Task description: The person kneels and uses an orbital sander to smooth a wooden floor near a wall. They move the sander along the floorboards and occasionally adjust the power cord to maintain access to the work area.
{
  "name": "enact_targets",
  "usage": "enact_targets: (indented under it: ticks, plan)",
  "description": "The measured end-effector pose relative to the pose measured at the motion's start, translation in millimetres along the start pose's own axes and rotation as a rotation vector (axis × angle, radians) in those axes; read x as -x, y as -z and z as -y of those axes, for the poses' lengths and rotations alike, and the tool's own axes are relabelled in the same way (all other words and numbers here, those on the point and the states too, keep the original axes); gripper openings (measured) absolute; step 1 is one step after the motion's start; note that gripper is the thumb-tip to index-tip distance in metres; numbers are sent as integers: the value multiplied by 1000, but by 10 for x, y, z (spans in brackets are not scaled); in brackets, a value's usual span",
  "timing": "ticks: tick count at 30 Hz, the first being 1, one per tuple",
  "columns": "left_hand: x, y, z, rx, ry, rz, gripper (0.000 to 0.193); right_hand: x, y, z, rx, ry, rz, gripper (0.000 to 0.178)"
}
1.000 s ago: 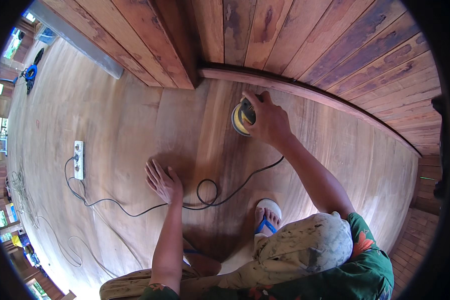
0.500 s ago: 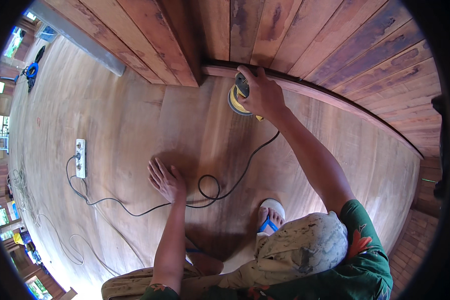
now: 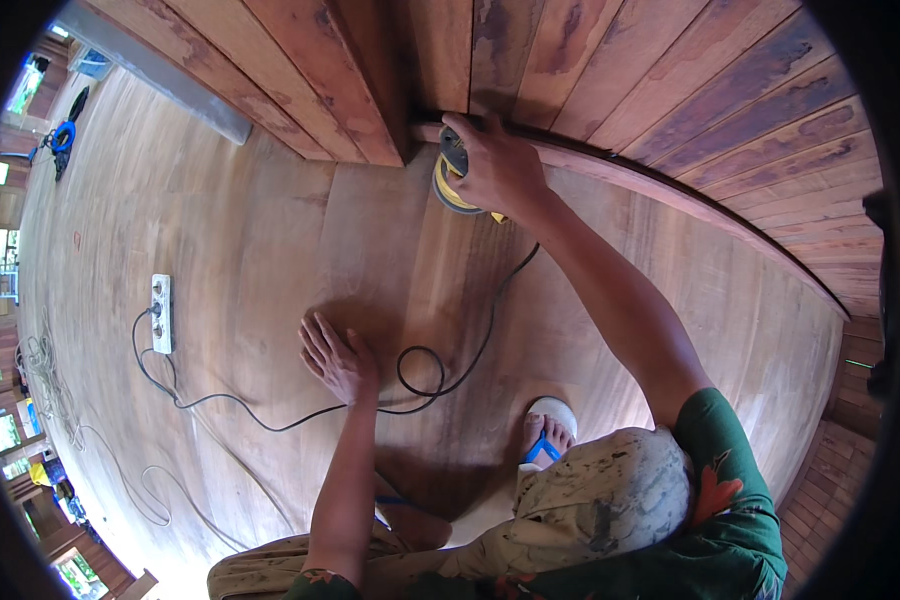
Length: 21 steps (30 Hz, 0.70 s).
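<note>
My right hand [image 3: 500, 172] grips the black top of a yellow-and-black orbital sander [image 3: 448, 190]. Its round pad lies on the wooden floor [image 3: 270, 240], close to the baseboard [image 3: 610, 172] and the corner by the projecting wood panel. The palm side of that hand is hidden. From the sander a dark cord [image 3: 489, 330] runs back across the floor, makes a loop, and passes by my left wrist. My left hand [image 3: 338, 360] rests flat on the floorboards with fingers stretched out, holding nothing.
The cord reaches a white power strip [image 3: 161, 314] on the left. Pale cable [image 3: 50, 390] lies tangled at the far left. A plank wall [image 3: 610, 80] rises ahead and to the right. My foot in a blue-strapped flip-flop [image 3: 548, 435] stands below the sander.
The sander and my right hand have shifted left along the baseboard, nearer the corner. My left hand stays in nearly the same place on the floor.
</note>
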<state>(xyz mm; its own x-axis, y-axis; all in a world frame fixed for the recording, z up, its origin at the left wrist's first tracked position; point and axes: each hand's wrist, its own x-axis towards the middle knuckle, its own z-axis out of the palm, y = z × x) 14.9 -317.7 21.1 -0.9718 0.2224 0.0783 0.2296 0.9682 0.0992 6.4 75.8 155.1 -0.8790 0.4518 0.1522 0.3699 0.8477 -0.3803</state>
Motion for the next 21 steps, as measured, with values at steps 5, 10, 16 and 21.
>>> enact_targets:
  ticks: [5, 10, 16, 21]
  plan:
    - [-1, 19, -8, 22, 2, 9, 72, -125, -83, 158, 57, 15, 37, 78]
    - [1, 10, -7, 19, 3, 5, 71, -220, -144, 259, 48, 28, 33, 78]
    - [-3, 44, -21, 34, -6, 12, 71, -118, -238, 445, 103, 74, 36, 80]
    - [5, 83, -44, 50, -3, 10, 71, 256, -252, 678, 98, 163, 42, 81]
